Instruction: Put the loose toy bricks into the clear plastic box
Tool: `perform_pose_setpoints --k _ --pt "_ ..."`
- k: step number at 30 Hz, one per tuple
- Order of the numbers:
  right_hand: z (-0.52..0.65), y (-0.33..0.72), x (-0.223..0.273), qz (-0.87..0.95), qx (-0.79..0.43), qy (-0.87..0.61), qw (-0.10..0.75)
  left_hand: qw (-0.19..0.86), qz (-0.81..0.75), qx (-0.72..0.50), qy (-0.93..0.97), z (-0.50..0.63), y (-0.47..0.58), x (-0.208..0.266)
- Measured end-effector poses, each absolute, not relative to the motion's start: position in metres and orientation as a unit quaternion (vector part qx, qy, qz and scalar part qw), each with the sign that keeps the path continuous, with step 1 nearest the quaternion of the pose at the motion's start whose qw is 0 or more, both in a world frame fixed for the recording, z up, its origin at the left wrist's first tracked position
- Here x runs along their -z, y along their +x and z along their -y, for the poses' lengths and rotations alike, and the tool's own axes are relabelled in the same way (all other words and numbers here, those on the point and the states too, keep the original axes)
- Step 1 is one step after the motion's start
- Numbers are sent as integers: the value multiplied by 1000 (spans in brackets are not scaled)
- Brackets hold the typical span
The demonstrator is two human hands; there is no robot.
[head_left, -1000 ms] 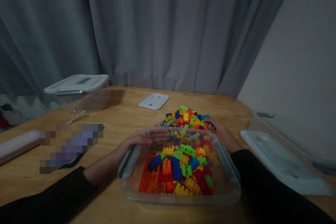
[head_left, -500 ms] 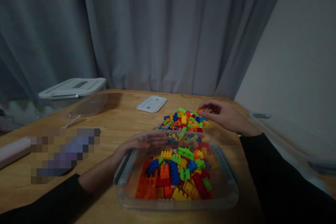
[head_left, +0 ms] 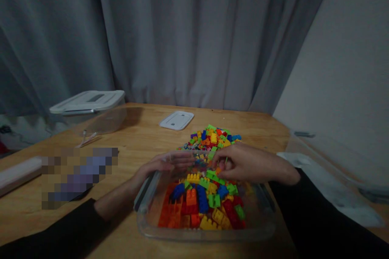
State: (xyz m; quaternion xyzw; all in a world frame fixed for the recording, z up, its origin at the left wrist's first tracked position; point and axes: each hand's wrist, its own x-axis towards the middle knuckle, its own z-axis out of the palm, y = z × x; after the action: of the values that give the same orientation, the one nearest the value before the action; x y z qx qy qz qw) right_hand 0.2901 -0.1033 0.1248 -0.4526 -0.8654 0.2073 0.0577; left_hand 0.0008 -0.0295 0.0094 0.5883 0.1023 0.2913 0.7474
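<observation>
While the left hand (head_left: pixel 165 162) rests with its fingers stretched out, not grasping, at the far left corner of the clear box (head_left: pixel 206 234), the right hand (head_left: pixel 246 164) hangs over the box's far part, fingers curled and pinching a small orange brick (head_left: pixel 218 170). Inside the box lie loose bricks (head_left: pixel 203 199) in red, orange, yellow, blue and green. Just beyond it, a mixed pile (head_left: pixel 213 138) sits on the wooden table (head_left: pixel 146 133), near a white lid (head_left: pixel 176 120).

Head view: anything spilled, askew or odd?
Only the pixelated patch at left, masking whatever lies there. Loose toy bricks are heaped on the wooden table beyond the clear bin, perhaps deliberately; no visible damage.
</observation>
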Motion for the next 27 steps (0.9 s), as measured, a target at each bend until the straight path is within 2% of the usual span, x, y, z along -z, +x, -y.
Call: perform_pose_setpoints --k 7,20,27 --pt "98 280 -111 885 -188 -422 54 748 -116 -292 584 35 5 -15" --pt "100 280 -108 877 -202 -434 44 759 -99 -292 574 32 4 -15" --pt "107 275 -110 895 -167 -411 52 756 -119 -289 576 31 1 -10"
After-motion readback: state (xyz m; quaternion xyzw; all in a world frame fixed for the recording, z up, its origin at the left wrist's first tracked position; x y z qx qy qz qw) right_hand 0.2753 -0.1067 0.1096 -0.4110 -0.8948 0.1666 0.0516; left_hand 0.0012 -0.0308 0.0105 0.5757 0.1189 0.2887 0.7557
